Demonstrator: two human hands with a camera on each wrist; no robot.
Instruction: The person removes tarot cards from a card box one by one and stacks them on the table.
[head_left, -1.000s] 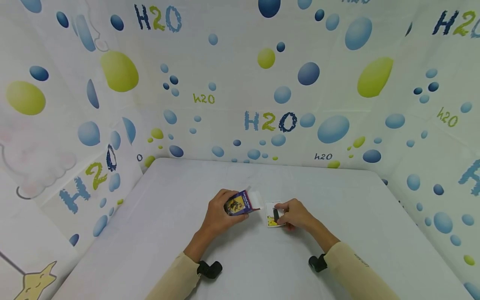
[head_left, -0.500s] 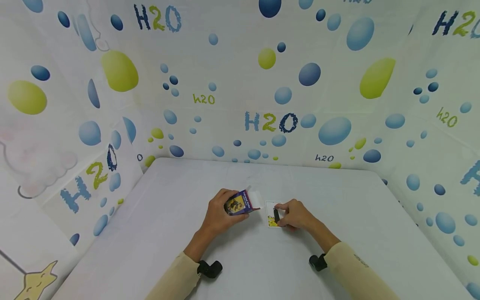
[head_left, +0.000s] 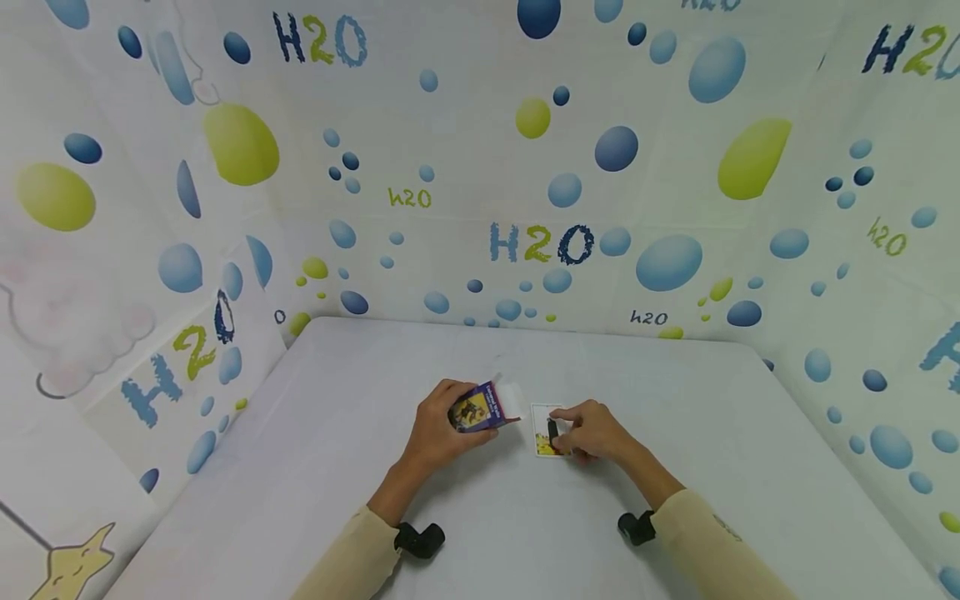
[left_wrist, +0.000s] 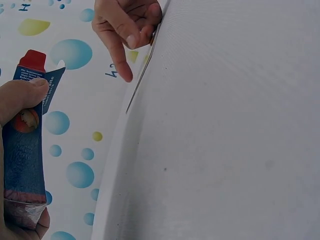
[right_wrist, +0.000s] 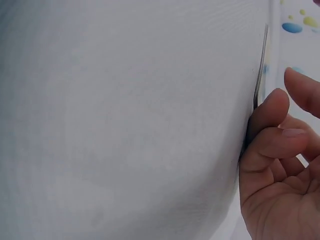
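Note:
An open blue picture-card box (head_left: 476, 408) is held in my left hand (head_left: 435, 423), thumb along the front in the head view and fingers behind. Its red-edged end and raised flap face right. To its right, a white-bordered picture card (head_left: 543, 442) lies low over the table. My right hand (head_left: 592, 432) grips its right side, hiding that part, with the index finger stretched over the card. In the right wrist view, the lower fingers (right_wrist: 270, 107) are curled right at the card's thin edge (right_wrist: 260, 70). The left wrist view shows the box (left_wrist: 25, 155) side-on.
A white-covered table (head_left: 525, 517) spreads under both hands. Behind it and at both sides hang white sheets (head_left: 465, 125) printed with blue and green spots and H2O lettering. Black wrist cameras (head_left: 420, 540) sit at the sleeve cuffs.
The box and the left hand stay in place. My right hand shifts very slightly at the card, its curled fingers moving a little, while the card keeps nearly the same spot.

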